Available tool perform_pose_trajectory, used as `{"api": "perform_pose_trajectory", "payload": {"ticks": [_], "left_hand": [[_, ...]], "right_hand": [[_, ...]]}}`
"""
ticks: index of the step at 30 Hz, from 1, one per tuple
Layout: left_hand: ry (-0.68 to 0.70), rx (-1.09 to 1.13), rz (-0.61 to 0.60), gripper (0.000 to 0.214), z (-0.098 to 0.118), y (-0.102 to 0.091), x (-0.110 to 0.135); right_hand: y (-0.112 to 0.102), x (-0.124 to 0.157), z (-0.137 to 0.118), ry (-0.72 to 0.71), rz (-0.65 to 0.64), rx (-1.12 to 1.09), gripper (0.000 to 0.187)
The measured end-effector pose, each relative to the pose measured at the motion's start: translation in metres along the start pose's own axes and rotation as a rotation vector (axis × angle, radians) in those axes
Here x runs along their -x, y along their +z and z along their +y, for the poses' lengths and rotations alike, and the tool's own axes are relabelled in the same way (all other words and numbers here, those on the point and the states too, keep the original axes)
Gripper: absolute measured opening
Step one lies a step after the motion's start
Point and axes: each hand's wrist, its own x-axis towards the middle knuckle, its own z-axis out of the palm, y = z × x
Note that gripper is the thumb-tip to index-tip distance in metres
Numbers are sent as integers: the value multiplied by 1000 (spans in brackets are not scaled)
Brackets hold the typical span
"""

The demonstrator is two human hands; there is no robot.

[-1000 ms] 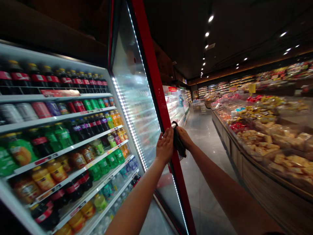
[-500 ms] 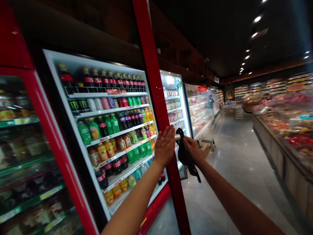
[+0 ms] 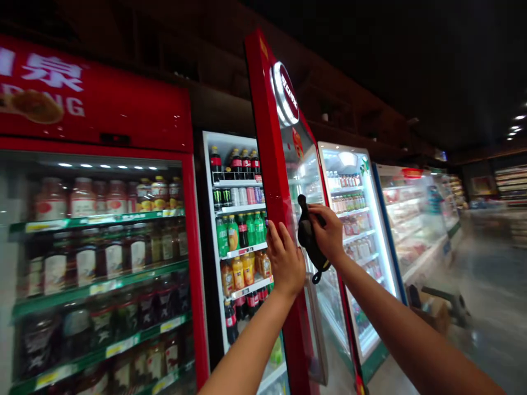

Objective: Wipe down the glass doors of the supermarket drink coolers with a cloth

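Observation:
My left hand [image 3: 285,260] lies against the edge of a red-framed cooler door [image 3: 276,181], its fingers stretched out. The door stands swung out, with a round lit sign [image 3: 285,94] near its top and a long handle [image 3: 316,329] low on its glass side. In my right hand [image 3: 328,233], fingers closed, is a black elongated object [image 3: 309,238] with narrow ends and a small loop at the bottom. It is held in front of the door glass; its exact kind is unclear. Behind my left hand, drink bottles [image 3: 236,274] fill the cooler shelves.
To the left, a second red cooler [image 3: 140,118] with a glass front holds rows of bottles and jars. A lit white cooler [image 3: 358,230] and a long display case [image 3: 411,214] line the right side. A cardboard box [image 3: 438,315] sits on the shiny floor.
The view has swung left, bringing the door's sign and glass side into sight. My left hand stays at the door edge. The black object now hangs more plainly from my right hand.

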Motion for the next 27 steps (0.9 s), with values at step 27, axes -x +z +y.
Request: {"api": "perform_pose_trajectory", "payload": {"ticks": [27], "left_hand": [[43, -768, -219, 77, -343, 50, -28]], "right_hand": [[332, -4, 157, -157, -261, 61, 27]]}}
